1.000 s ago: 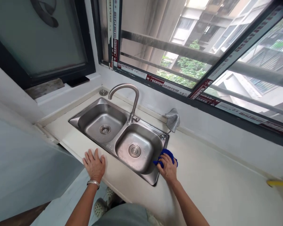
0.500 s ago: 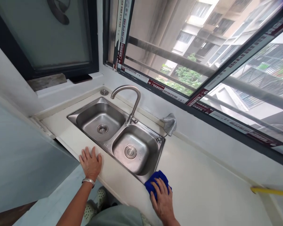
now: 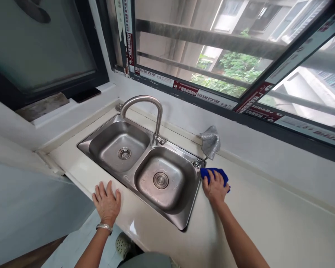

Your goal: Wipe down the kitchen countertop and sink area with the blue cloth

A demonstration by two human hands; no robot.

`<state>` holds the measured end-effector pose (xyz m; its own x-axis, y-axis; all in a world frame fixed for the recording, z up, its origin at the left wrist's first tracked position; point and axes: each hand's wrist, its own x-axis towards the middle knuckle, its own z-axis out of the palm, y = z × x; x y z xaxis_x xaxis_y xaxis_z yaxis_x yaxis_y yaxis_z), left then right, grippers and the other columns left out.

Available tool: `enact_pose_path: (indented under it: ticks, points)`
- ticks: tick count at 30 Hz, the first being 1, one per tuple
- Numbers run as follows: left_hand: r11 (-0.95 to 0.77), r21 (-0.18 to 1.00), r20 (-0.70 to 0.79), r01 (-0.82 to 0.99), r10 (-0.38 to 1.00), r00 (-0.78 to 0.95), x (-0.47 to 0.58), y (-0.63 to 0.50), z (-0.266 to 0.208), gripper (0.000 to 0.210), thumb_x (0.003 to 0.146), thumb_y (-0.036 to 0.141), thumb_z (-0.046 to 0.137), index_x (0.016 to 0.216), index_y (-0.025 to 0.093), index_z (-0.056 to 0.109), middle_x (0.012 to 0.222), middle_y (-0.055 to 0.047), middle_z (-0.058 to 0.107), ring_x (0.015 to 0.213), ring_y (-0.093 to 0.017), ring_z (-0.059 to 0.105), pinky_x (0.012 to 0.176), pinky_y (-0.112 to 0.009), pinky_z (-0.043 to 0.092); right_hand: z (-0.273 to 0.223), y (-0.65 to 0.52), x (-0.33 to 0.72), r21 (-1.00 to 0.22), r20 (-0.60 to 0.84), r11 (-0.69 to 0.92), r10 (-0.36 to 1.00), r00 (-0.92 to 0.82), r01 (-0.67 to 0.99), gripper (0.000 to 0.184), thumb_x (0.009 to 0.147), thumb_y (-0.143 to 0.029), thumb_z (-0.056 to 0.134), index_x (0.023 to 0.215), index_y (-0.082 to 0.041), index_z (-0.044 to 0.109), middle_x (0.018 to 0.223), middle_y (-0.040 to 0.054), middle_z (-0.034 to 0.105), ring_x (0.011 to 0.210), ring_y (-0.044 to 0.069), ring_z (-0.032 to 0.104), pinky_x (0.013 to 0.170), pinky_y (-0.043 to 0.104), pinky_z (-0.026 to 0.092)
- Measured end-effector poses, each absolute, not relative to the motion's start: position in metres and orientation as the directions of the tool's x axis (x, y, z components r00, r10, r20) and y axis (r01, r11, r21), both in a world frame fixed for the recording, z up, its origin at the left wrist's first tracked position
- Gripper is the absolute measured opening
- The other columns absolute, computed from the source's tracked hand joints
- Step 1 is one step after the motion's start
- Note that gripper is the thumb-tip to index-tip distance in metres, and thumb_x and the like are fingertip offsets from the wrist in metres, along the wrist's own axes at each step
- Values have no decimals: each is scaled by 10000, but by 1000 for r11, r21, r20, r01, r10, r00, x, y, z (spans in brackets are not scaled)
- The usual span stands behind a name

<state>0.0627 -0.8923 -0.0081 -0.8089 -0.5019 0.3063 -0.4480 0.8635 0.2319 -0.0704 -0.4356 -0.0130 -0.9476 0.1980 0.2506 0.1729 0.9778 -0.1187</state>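
A blue cloth [image 3: 222, 176] lies bunched on the pale countertop [image 3: 257, 208], beside the right rim of the double-bowl steel sink [image 3: 123, 176]. My right hand [image 3: 215, 187] presses on the cloth, fingers curled over it; part of the cloth is hidden beneath the palm. On the counter's front edge, left of centre, my left hand [image 3: 106, 203] rests flat with fingers spread and nothing in it. A bracelet [image 3: 104, 227] circles the left wrist. Just behind the right hand, a grey cloth [image 3: 211, 142] hangs at the sink's back right corner.
A curved steel faucet [image 3: 158, 119] rises behind the sink's divider. Along the back runs a low wall under a dark window frame [image 3: 190, 91]. On the left ledge lie a dark flat object [image 3: 86, 95] and a rough block [image 3: 44, 106].
My right hand has moved the blue cloth away from me, from the sink's front right corner toward its back right corner. My left hand stays on the counter edge. The view has shifted slightly.
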Motion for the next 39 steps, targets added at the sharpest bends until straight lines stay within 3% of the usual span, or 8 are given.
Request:
enact_pose_path:
  ticks: [5,10,17,27,31,39]
  points:
    - [867,214,292,-450,-496,-817,62,-892,-6,528,972,386,412,1426,132,495,1565,-234,370,1512,-375,222,1201,-609,209,-10,-415,-142,-131,110,931,355,-928,340,539,981,-438,249,1465,-294,437,1539,123,421,1403,315,331,1072,693,277]
    - [864,209,296,-459,-503,-812,62,-892,-5,526,976,392,405,1420,128,505,1558,-233,378,1506,-377,236,1206,-595,211,-10,-405,-174,-107,68,932,355,-933,347,573,982,-458,182,1481,-284,404,1557,146,383,1416,323,317,1054,711,290]
    - [858,242,294,-454,-511,-808,63,-892,-6,520,967,383,430,1417,136,511,1563,-229,375,1511,-373,228,1210,-599,204,-8,-405,-146,-23,51,991,131,-990,130,506,986,-415,245,1423,-321,483,1574,79,368,1421,266,285,1088,633,296]
    - [854,274,334,-442,-516,-789,64,-894,-7,501,966,377,432,1387,131,546,1536,-235,411,1493,-381,270,1194,-608,242,-1,-446,-91,30,121,1000,3,-993,7,379,940,-389,393,1170,-268,669,1481,107,482,1351,300,351,1013,600,335]
    - [848,311,354,-430,-523,-775,65,-894,-9,502,963,375,432,1384,130,553,1538,-236,410,1492,-381,274,1197,-606,238,-4,-460,-43,46,202,992,-126,-971,-119,315,919,-370,454,1097,-273,695,1432,94,542,1329,305,394,1016,557,316]
    - [843,364,366,-395,-520,-772,66,-895,-14,513,956,374,439,1395,131,547,1553,-235,393,1500,-384,247,1195,-619,221,-8,-478,56,-45,351,953,-265,-898,-299,270,887,-286,531,1110,-302,683,1379,62,601,1283,282,494,1032,502,299]
